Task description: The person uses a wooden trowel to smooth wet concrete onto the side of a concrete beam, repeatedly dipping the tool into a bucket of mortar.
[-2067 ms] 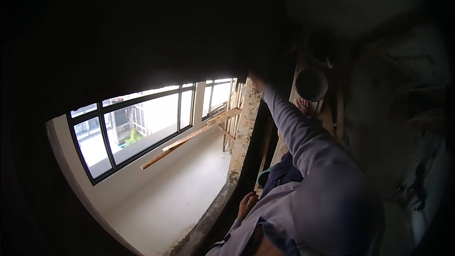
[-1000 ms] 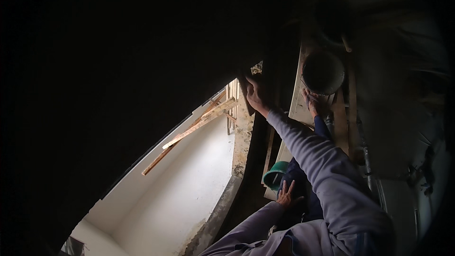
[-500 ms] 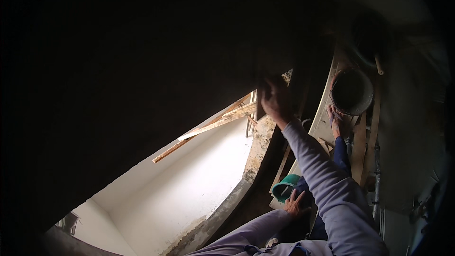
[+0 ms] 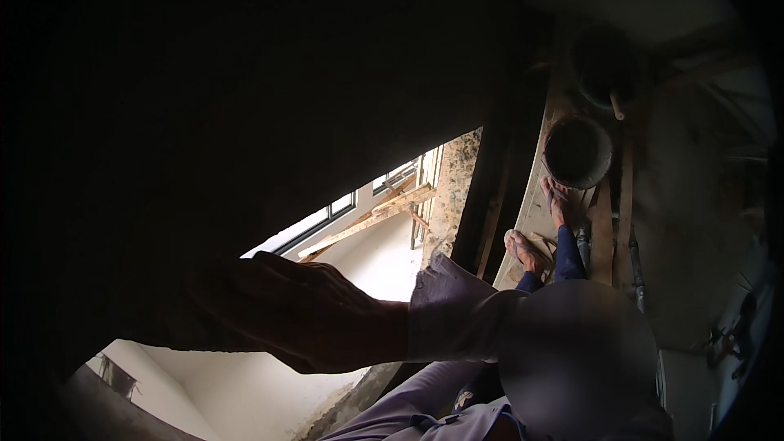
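My right hand (image 4: pixel 314 314) reaches left across the view at the edge of a large dark surface (image 4: pixel 245 155). Its fingers are curled and sink into shadow around a dark, flat-edged thing (image 4: pixel 200 339) whose kind I cannot make out. The pale mauve cuff (image 4: pixel 453 314) of that arm crosses the middle. Of my left arm only the sleeve (image 4: pixel 408 404) shows, low in the view; the left hand is hidden behind the right arm and a blurred round patch.
My feet (image 4: pixel 531 253) in flip-flops stand on a pale plank (image 4: pixel 531 196). Beyond them are a dark bucket (image 4: pixel 608 155) and another container (image 4: pixel 600 61) with a handle sticking out. Left lies an opening with a rough ledge (image 4: pixel 457 188), white wall (image 4: pixel 384 265) and wooden boards (image 4: pixel 367 224).
My right hand has swung left and nearer, from beside the ledge. My left hand, which was by a green bowl, is out of sight, as is the bowl. The view has shifted slightly.
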A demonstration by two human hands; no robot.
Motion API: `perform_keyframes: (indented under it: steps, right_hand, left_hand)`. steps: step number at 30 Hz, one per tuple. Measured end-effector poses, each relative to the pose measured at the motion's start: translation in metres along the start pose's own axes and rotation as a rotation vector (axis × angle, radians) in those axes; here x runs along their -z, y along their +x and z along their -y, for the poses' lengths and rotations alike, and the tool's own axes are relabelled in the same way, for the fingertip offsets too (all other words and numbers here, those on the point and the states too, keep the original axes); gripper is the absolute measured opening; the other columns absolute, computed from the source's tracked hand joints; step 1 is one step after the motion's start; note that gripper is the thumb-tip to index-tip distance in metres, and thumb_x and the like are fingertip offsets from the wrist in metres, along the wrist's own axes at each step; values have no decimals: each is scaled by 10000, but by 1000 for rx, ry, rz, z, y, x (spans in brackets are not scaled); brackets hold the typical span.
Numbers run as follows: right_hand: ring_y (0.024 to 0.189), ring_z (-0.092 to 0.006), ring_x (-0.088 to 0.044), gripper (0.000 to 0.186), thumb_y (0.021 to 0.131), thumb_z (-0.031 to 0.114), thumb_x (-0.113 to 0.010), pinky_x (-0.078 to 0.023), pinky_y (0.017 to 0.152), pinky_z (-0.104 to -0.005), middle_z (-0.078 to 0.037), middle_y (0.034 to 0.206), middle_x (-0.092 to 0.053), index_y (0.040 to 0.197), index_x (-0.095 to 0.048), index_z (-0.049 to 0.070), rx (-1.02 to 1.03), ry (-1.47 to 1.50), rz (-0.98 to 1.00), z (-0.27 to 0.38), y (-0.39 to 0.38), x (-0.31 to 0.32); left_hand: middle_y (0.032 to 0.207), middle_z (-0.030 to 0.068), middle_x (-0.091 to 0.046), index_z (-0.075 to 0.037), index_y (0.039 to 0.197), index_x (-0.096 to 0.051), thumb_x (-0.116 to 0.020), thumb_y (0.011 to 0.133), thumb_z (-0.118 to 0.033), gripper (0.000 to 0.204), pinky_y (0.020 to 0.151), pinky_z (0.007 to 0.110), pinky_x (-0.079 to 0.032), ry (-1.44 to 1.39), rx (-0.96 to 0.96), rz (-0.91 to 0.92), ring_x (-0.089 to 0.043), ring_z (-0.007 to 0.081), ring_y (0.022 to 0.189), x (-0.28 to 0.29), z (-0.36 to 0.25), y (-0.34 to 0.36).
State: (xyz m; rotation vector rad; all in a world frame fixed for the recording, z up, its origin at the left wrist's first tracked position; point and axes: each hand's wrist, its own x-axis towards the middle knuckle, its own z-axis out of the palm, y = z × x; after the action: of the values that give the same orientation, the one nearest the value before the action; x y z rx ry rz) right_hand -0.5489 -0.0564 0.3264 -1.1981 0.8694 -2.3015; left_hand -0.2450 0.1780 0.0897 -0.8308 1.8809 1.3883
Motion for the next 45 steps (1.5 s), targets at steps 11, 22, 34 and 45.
perform_keyframes:
  steps: [11,22,34,45]
  right_hand:
    - [864,-281,-583,247,837,99,-508,-455,737,-338,-178,945,-584,1052,-528,-20,-368,-646,-355,-122,-79,27]
    - [790,-236,-578,221,854,91,-481,-485,643,-335,-134,819,-551,1055,-516,7,-815,-145,-446,-4,-27,3]
    - [964,-289,-520,390,822,120,-566,-463,732,-379,-174,1056,-481,1186,-443,55,-110,-154,-72,74,28,-99]
    - [825,-339,-589,242,855,182,-530,-482,718,-376,-193,908,-598,1022,-559,9,-318,-1089,-292,-39,-17,-13]
  left_hand:
    - [1038,94,-584,-32,1158,-490,-519,865,-369,447,798,269,-421,-737,529,-156,-543,161,928,10,59,-127]
    - [1084,107,-574,-24,1264,-406,-529,869,-293,493,763,298,-446,-1042,464,-279,-555,183,936,55,24,-149]
    - [986,89,-589,10,1267,-375,-546,856,-280,531,692,269,-468,-766,410,-286,-565,131,803,39,37,-219]
    - [968,51,-585,-7,1277,-367,-558,866,-221,502,693,234,-468,-846,269,-437,-558,108,818,57,50,-230]
